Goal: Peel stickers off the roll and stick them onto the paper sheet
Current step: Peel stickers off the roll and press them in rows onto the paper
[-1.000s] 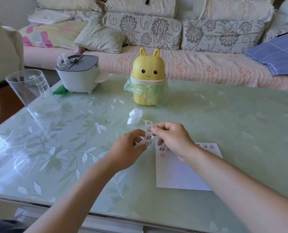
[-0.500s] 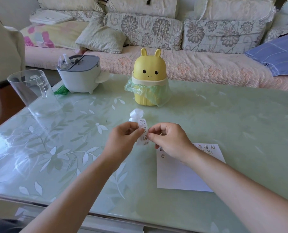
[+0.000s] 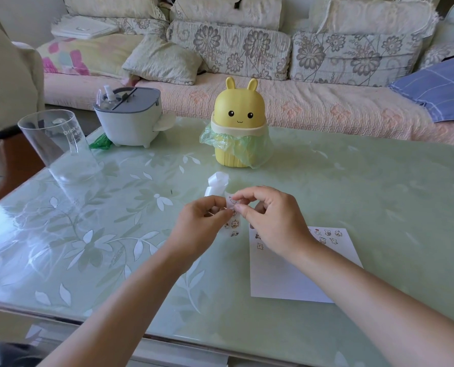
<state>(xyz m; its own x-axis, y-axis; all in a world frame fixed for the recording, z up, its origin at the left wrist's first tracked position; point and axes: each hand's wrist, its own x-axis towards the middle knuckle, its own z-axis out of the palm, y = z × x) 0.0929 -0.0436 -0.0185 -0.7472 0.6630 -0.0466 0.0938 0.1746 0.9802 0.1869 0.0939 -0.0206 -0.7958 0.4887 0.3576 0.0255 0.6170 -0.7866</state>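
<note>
A narrow sticker strip [image 3: 233, 218] with small cartoon animals hangs between my two hands above the green glass table [image 3: 366, 186]. My left hand [image 3: 203, 223] pinches the strip from the left. My right hand [image 3: 276, 221] pinches its upper part with thumb and forefinger. The strip's curled white end [image 3: 217, 182] lies on the table just beyond my fingers. The white paper sheet [image 3: 294, 271] lies flat under and right of my right hand, with several stickers along its top edge [image 3: 329, 235]; part of it is hidden by my hand.
A yellow bunny-shaped bin [image 3: 238, 125] with a green bag stands behind the hands. A grey and white container [image 3: 130, 116] and a clear plastic cup [image 3: 59, 147] sit at the left rear. A sofa [image 3: 273, 62] with cushions runs behind the table.
Both hands have come closer together on the strip. The strip has shifted from tilted with its end sticking up to hanging down between my fingers.
</note>
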